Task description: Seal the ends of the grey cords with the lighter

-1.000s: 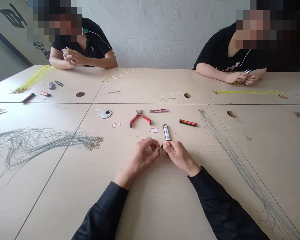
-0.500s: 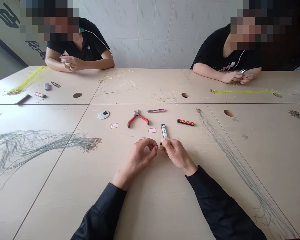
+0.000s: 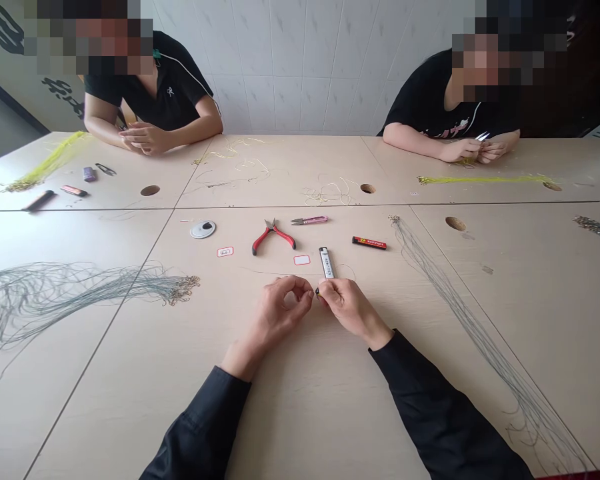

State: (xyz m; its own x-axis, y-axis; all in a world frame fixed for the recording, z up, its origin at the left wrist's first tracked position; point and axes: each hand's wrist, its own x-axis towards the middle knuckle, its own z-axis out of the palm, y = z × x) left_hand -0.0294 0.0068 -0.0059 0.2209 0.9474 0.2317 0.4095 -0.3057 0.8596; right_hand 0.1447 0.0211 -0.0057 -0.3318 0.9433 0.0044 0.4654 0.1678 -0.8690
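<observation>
Thumb and forefinger of my left hand (image 3: 283, 307) are pinched together; what lies between the tips is too small to make out. My right hand (image 3: 353, 307) is closed on a small dark and yellow thing (image 3: 319, 292), mostly hidden by the fingers, right beside the left fingertips. Just beyond the right hand lies a white lighter (image 3: 326, 263). A thin thread (image 3: 260, 271) runs over the table behind both hands. Red-handled pliers (image 3: 273, 237), pink snips (image 3: 310, 220) and a red lighter (image 3: 369, 243) lie farther back.
Grey-green thread bundles lie at left (image 3: 145, 287) and right (image 3: 460, 313). A round metal disc (image 3: 203, 229) and small red-edged labels (image 3: 301, 260) rest near the pliers. Across the table (image 3: 290, 400) sit two people, with yellow thread bundles (image 3: 485, 179) near them.
The whole view has shifted slightly. My right hand is a little closer to my left fingertips, and less of the yellow on the small thing shows.
</observation>
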